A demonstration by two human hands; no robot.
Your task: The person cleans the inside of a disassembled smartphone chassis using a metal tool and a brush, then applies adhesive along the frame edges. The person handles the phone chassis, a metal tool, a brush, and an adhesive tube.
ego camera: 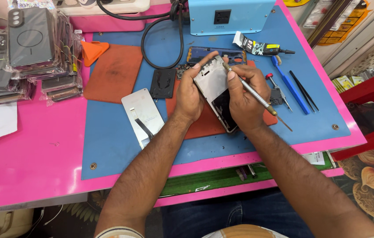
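Silver opened phone frame [217, 90] lies tilted on the rust-red mat [204, 123], mid-desk. At far left, clear-wrapped dark phone cases [30, 44] are stacked. Left hand [190, 94] steadies the frame's edge, fingers closed on it; right hand [242, 99] pinches a slim metal screwdriver [253, 93]. Far right lies a black-and-yellow glue tube [257, 46].

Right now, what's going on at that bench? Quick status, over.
Left hand grips phone frame, tilted over orange mat. Right hand holds screwdriver on its top edge. Loose screen panel lies left, apart. Over.
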